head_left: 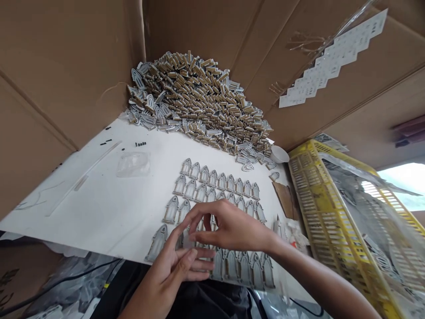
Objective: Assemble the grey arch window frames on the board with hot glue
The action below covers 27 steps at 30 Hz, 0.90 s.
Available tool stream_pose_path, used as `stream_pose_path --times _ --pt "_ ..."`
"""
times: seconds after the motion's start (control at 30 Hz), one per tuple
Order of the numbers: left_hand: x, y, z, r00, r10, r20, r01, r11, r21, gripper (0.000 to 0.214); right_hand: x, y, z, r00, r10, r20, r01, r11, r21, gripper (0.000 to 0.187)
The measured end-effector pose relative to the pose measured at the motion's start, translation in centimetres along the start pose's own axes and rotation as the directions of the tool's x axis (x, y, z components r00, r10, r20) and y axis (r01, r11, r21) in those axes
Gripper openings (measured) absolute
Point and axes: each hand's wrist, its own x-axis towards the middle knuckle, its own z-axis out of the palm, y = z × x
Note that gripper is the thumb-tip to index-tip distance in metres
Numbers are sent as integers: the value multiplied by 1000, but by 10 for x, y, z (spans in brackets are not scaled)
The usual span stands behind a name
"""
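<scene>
Head view shows the right hand (pixel 230 227) curled beside the left hand (pixel 168 271) over the desk's (pixel 99 195) near edge, fingers overlapping around a small pale piece (pixel 188 240); I cannot tell whether either grips it. Arched pieces (pixel 201 193) lie in rows beneath and beyond; more form a heap (pixel 206 104) along the far edge.

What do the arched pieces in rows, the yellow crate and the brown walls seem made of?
Arched pieces: perhaps painted wood, matt grey-white with brown edges. Yellow crate: likely smooth moulded plastic, its sides slotted. Brown walls: probably matt cardboard, with creases.
</scene>
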Motion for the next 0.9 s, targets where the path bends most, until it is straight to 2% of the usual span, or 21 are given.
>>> stream_pose_path --times 0.27,0.33,0.4,0.47,0.57,0.7,0.9 --pt "0 0 -4 998 33 -51 -34 999 -22 96 20 7 -1 994 -36 107 26 995 99 42" --pt "1 4 -7 996 50 -72 -54 998 -42 87 33 13 -9 998 -44 45 39 994 104 34" --pt "1 9 -9 995 77 -65 -82 993 -82 74 54 24 -22 993 -32 -110 41 996 82 18" --pt "1 12 -12 994 105 -39 -109 986 -129 64 79 41 -38 961 3 -275 13 998 54 20" --pt "0 14 -13 993 121 -11 -122 981 -151 60 114 69 -57 912 52 -407 -42 999 34 22" --pt "-6 15 -12 997 75 -20 -77 988 -130 59 139 95 -66 904 87 -418 -103 995 -16 24" --pt "-9 15 -14 999 36 -22 -38 994 -106 55 143 102 -61 921 104 -376 -138 988 -64 24"
